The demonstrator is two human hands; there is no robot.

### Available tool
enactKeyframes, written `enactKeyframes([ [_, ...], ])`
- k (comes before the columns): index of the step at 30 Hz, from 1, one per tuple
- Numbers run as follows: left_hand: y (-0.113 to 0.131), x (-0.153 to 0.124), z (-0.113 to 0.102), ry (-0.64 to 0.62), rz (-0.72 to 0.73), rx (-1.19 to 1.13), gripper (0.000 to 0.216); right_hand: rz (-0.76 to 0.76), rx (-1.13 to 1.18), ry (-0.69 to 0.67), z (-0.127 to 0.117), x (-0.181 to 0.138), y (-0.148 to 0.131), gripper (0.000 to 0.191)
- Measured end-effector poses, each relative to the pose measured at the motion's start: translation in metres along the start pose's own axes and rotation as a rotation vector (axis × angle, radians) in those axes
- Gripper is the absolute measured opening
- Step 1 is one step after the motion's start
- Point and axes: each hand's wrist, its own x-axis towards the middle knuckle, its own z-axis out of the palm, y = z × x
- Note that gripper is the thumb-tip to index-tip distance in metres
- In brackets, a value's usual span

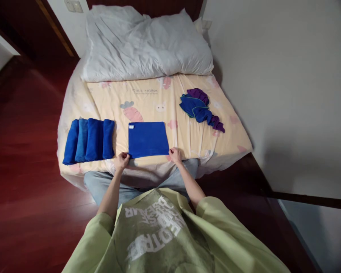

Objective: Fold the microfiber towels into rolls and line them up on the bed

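Note:
A blue towel [148, 139] lies flat as a rectangle on the bed, with a small white label at its far left corner. My left hand [121, 160] pinches its near left corner. At the near right corner, the fingers of my right hand [175, 155] are closed on the cloth. To the left, several rolled or folded blue towels [95, 139] lie side by side, one a lighter blue. Crumpled blue and purple cloths [200, 108] lie in a loose heap on the right, apart from my hands.
The bed [108, 100] has a pale yellow sheet printed with carrots and rabbits. A white duvet [147, 45] lies bunched at the far end. A white wall [287, 76] runs along the right side, and a dark red floor [31, 182] lies on the left.

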Motion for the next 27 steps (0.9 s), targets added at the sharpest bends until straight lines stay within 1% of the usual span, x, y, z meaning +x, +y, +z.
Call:
enactKeyframes([
  [4, 0.003, 0.000, 0.001, 0.025, -0.015, -0.006, 0.027, 0.004, 0.029, 0.032, 0.002, 0.000, 0.001, 0.021],
  [7, 0.005, -0.003, 0.002, 0.052, -0.022, -0.005, 0.027, -0.005, 0.049, 0.053, 0.004, -0.001, 0.000, 0.021],
  [12, 0.006, -0.008, 0.007, 0.101, -0.007, -0.006, 0.028, -0.037, 0.032, 0.085, 0.007, -0.006, -0.001, 0.022],
  [17, 0.005, -0.009, 0.013, 0.142, -0.008, 0.000, 0.028, -0.103, 0.008, 0.126, 0.003, -0.012, -0.001, 0.025],
  [20, 0.003, -0.010, 0.016, 0.218, 0.067, 0.030, 0.025, -0.210, -0.038, 0.124, -0.001, -0.013, 0.004, 0.027],
  [23, 0.001, -0.013, 0.016, 0.263, 0.195, 0.085, 0.020, -0.401, -0.094, 0.066, -0.003, -0.012, 0.011, 0.034],
  [25, 0.000, -0.015, 0.014, 0.247, 0.296, 0.125, 0.022, -0.514, -0.122, 0.009, -0.004, -0.010, 0.014, 0.040],
  [27, -0.001, -0.018, 0.013, 0.205, 0.404, 0.143, 0.028, -0.584, -0.135, -0.038, -0.007, -0.009, 0.015, 0.045],
])
